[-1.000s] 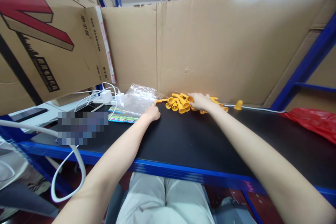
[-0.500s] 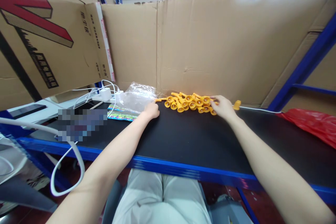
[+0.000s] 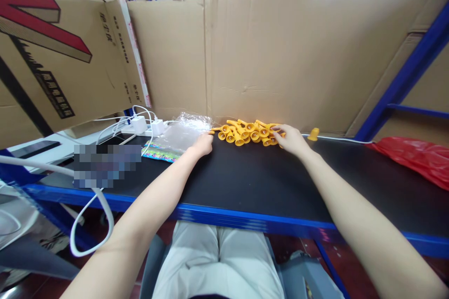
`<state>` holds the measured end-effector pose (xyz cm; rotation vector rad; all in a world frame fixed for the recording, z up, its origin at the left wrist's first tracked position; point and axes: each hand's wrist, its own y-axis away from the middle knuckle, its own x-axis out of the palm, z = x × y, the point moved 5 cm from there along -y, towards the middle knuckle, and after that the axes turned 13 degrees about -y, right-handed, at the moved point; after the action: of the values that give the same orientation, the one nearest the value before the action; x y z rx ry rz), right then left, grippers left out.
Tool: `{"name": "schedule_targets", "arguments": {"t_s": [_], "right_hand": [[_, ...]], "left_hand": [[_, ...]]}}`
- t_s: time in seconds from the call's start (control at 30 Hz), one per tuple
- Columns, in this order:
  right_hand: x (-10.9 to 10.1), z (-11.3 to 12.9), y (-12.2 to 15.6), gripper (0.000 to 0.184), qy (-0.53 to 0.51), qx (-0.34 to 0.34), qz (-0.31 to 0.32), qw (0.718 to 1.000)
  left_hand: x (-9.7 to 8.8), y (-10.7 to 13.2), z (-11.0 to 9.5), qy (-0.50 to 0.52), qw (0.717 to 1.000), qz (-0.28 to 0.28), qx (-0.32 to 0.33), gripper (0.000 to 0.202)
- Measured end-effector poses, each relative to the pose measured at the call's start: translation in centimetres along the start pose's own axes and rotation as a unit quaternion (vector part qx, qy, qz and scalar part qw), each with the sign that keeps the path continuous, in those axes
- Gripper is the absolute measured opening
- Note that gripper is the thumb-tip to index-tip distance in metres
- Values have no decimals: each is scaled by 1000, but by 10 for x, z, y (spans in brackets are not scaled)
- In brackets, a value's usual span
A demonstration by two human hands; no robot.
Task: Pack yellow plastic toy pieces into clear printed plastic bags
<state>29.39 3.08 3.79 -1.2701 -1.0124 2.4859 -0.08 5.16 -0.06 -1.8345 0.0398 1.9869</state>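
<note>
A heap of small yellow toy horns [image 3: 245, 133] lies on the black tabletop against the cardboard, several bell mouths facing me. At the heap's left end my left hand [image 3: 202, 144] rests with curled fingers, beside the clear plastic bag. A horn's thin end shows by its knuckles; what the fingers hold, if anything, is hidden. My right hand [image 3: 293, 140] reaches over the heap's right end, thumb and fingers apart, touching the horns there. One separate yellow piece [image 3: 313, 134] stands bell-down to the right of that hand.
The clear plastic bag [image 3: 180, 134] has a colourful printed edge. White chargers and cables [image 3: 139, 124] crowd the left, near a blurred-out item [image 3: 107, 164]. A white cable loop [image 3: 108, 224] hangs by my left forearm. A red plastic bag [image 3: 414, 154] lies right. Cardboard [image 3: 298, 56] walls the back.
My hands have come slightly closer together, the left shifting right and the right shifting left along the heap. The separate yellow piece now stands farther from my right hand. The view has shifted slightly.
</note>
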Motion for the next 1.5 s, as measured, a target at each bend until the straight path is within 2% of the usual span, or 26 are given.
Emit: {"name": "schedule_targets", "arguments": {"t_s": [0.13,0.27,0.37,0.5,0.6,0.67,0.77,0.9,1.13,1.33,1.5], "right_hand": [[1,-6,0,26,1,6,2,1000],[1,-9,0,27,-1,9,6,1000],[1,-8,1,27,-3,11,8,1000],[0,-5,1,26,-7,12,11,1000],[1,-4,2,26,-12,12,11,1000],[1,-5,2,26,-16,15,11,1000],[2,-7,2,26,-17,18,13,1000],[1,-5,2,25,-17,21,14,1000],[1,-3,3,25,-17,15,16,1000],[1,-3,2,25,-10,11,20,1000],[1,-1,2,25,-9,8,25,1000]], "left_hand": [[2,-3,-6,40,997,-12,59,32],[-4,-2,-19,126,986,-16,109,28],[-8,-3,-21,162,982,-35,90,29],[-8,-4,-14,108,990,-56,71,30],[-4,-2,-8,64,995,-37,64,34],[-1,-1,-7,38,997,-24,70,36],[0,1,-10,18,994,-34,99,37],[1,-1,-15,49,990,-43,123,30],[3,-3,-19,97,988,-33,118,26],[4,0,-14,87,993,-24,75,47],[7,1,-12,68,996,11,61,49]]}}
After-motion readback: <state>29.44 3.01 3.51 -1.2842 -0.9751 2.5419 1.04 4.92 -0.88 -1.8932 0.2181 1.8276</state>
